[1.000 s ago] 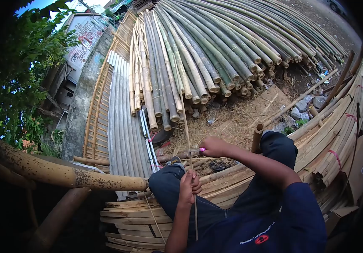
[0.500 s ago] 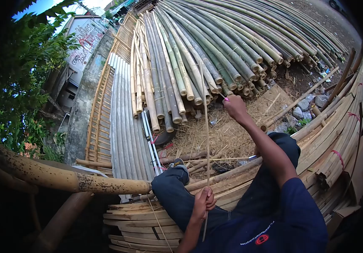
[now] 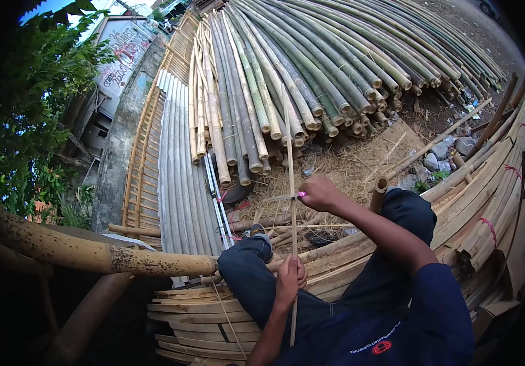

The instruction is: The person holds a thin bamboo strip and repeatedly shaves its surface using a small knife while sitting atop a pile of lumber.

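Observation:
My left hand (image 3: 289, 279) grips a thin bamboo strip (image 3: 290, 158) that stands nearly upright over my left knee. My right hand (image 3: 319, 193) holds a small knife with a pink handle (image 3: 301, 194), its blade pressed sideways against the strip about halfway up. I sit in dark blue trousers and a dark blue shirt. The strip's lower end reaches down past my left wrist.
A large stack of green and tan bamboo poles (image 3: 311, 67) lies ahead. Split bamboo slats (image 3: 488, 183) are bundled on the right and under me (image 3: 201, 317). Corrugated metal sheets (image 3: 177, 171) lie on the left, with a thick spotted bamboo pole (image 3: 91, 253) beside them. Dry shavings (image 3: 342, 171) cover the ground.
My right hand has come back down from far up the strip to its middle, with the knife against it. The left hand keeps its grip lower down.

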{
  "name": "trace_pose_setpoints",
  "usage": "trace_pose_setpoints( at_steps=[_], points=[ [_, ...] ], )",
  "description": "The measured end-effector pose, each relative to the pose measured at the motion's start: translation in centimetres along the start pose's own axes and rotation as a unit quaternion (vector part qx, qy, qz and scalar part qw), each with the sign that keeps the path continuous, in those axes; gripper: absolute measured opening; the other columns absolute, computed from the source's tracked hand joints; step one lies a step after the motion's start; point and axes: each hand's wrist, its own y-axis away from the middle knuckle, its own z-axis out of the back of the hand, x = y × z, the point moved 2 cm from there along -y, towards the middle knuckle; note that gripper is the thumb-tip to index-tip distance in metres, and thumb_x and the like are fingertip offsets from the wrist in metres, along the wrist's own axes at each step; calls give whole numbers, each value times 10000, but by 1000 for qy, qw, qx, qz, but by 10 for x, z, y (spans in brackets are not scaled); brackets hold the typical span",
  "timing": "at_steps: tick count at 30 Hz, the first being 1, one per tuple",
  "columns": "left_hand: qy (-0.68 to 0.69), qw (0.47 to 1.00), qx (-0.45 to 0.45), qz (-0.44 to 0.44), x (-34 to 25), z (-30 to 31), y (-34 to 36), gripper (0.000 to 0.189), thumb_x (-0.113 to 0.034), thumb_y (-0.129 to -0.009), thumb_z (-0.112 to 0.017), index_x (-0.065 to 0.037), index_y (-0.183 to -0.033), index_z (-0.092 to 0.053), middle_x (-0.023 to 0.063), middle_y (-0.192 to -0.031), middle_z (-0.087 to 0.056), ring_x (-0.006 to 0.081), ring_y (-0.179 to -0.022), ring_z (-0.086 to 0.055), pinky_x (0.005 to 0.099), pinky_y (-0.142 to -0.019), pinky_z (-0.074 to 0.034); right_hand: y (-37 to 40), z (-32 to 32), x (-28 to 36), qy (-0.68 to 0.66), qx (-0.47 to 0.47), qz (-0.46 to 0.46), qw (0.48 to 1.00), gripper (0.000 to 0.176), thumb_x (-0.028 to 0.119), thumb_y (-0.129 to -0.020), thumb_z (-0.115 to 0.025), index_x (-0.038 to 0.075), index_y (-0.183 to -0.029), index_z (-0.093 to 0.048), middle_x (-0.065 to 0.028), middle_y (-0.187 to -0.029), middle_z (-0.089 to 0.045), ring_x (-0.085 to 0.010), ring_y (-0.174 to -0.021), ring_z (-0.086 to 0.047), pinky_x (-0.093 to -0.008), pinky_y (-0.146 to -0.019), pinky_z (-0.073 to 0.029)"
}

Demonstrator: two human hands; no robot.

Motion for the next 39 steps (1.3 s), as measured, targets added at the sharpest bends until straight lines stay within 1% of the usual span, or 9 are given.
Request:
trace_pose_setpoints(
  at_steps=[4, 10, 13, 15, 18, 26, 31, 34, 39],
  points=[
    [52, 997, 35, 48, 17, -2, 12, 313, -352, -996, -382, -112, -797, -358, -44, -541, -241, 33, -413, -200, 196, -351, -150, -34, 20, -76, 24, -134, -70, 988, 270, 258, -764, -519, 37, -664, -639, -209, -673, -605, -404, -688, -605, -502, -634, -483],
    [132, 990, 34, 38, 2, 10, 0, 321, -362, -997, -374, -111, -796, -368, -46, -523, -240, 34, -398, -180, 187, -348, -149, 8, -13, 1, -17, 100, 143, 985, 264, 261, -733, -535, 33, -624, -610, -211, -647, -587, -381, -650, -594, -494, -619, -466],
    [105, 993, 34, 33, 14, 0, 7, 328, -365, -999, -364, -110, -794, -365, -43, -522, -242, 31, -404, -182, 192, -349, -150, 8, -19, -1, -7, 84, 193, 978, 277, 261, -735, -529, 20, -618, -601, -215, -638, -580, -392, -640, -586, -498, -604, -456],
    [106, 992, 53, 52, 20, -10, 26, 327, -358, -1002, -359, -106, -793, -363, -42, -526, -242, 30, -412, -186, 195, -353, -148, -16, -3, -47, -75, -87, 14, 993, 282, 261, -733, -527, 15, -613, -593, -214, -632, -574, -406, -632, -573, -501, -597, -446],
    [112, 990, 61, 66, 27, -9, 34, 324, -351, -1003, -360, -104, -794, -363, -42, -530, -249, 31, -414, -184, 193, -355, -149, -26, 17, -70, -56, -147, 22, 987, 281, 261, -733, -524, 16, -610, -587, -209, -628, -572, -416, -634, -563, -506, -601, -438],
    [59, 998, 9, 13, 21, -1, 15, 325, -352, -996, -381, -103, -788, -365, -36, -539, -266, 34, -409, -209, 196, -351, -165, 17, -10, 9, 35, 71, 191, 978, 236, 247, -705, -552, 42, -607, -618, -192, -589, -576, -390, -619, -591, -498, -597, -462],
    [24, 999, -6, 28, 27, -1, 28, 310, -335, -1000, -371, -105, -792, -365, -37, -544, -262, 35, -419, -213, 198, -352, -169, -18, 2, -49, -7, -94, -54, 994, 236, 246, -704, -546, 37, -618, -613, -203, -630, -593, -394, -642, -596, -509, -610, -465],
    [77, 993, 39, 81, 34, -2, 38, 301, -325, -1000, -372, -106, -794, -367, -38, -544, -258, 33, -424, -207, 195, -355, -165, -32, 27, -77, 13, -139, -64, 988, 237, 248, -714, -542, 35, -641, -618, -210, -651, -594, -401, -659, -592, -512, -625, -462],
    [102, 994, 17, 47, 22, 1, 23, 298, -324, -999, -379, -107, -794, -368, -45, -544, -250, 27, -423, -193, 184, -359, -143, 10, -1, -7, -20, 76, 154, 985, 258, 260, -723, -554, 27, -626, -606, -204, -625, -577, -397, -632, -580, -496, -602, -456]
  ],
)
